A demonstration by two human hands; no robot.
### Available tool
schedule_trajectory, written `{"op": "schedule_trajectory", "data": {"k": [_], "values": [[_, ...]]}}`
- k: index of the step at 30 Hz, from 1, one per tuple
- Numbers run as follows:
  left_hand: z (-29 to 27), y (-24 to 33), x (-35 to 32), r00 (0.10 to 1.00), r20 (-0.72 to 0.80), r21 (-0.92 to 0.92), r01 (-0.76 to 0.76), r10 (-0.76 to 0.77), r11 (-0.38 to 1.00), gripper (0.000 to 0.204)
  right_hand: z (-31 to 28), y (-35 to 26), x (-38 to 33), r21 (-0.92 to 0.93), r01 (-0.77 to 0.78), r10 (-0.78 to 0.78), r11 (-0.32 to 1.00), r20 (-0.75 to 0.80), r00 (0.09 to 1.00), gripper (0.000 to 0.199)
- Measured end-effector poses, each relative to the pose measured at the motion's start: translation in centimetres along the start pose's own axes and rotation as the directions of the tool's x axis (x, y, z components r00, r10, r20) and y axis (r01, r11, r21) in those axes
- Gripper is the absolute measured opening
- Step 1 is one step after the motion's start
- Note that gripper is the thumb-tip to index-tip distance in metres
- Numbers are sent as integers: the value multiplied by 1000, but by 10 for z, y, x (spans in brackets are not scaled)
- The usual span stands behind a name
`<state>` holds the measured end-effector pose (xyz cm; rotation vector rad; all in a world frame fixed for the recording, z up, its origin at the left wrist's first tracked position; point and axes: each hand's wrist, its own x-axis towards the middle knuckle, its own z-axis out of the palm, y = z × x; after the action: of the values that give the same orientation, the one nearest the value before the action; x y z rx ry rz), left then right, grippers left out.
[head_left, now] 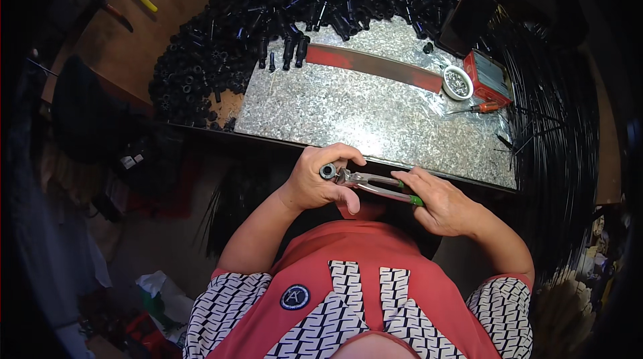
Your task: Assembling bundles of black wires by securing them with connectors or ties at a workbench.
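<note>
My left hand (pixel 320 178) curls around a dark tubular part (pixel 327 171), whose round open end faces up. In my right hand (pixel 439 203) is a pair of metal pliers (pixel 376 183) with green-tipped handles. The jaws of the pliers lie against the tube's end, between the thumb and fingers of my left hand. Whether the jaws grip anything there is too small to tell. Both hands are just off the front edge of the speckled stone tabletop (pixel 321 114).
A large heap of black tubular parts (pixel 268 17) covers the back and left. On the tabletop lie a long red-brown strip (pixel 375 68), a small white cup (pixel 457 83), a red box (pixel 486 78) and an orange-handled screwdriver (pixel 485 107). Thin black strands (pixel 552 151) hang at right.
</note>
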<state>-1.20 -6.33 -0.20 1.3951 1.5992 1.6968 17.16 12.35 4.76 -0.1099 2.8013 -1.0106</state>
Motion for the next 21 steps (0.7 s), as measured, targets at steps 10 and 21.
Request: {"op": "schedule_trajectory", "data": {"k": [10, 21], "values": [[8, 4, -8, 982, -94, -240, 136, -163, 961, 78, 12, 2, 8, 99, -39, 39, 994, -2, 999, 46], [4, 2, -10, 980, -87, -199, 160, -180, 967, 76, 8, -1, 10, -21, -35, 35, 999, -13, 999, 45]]}}
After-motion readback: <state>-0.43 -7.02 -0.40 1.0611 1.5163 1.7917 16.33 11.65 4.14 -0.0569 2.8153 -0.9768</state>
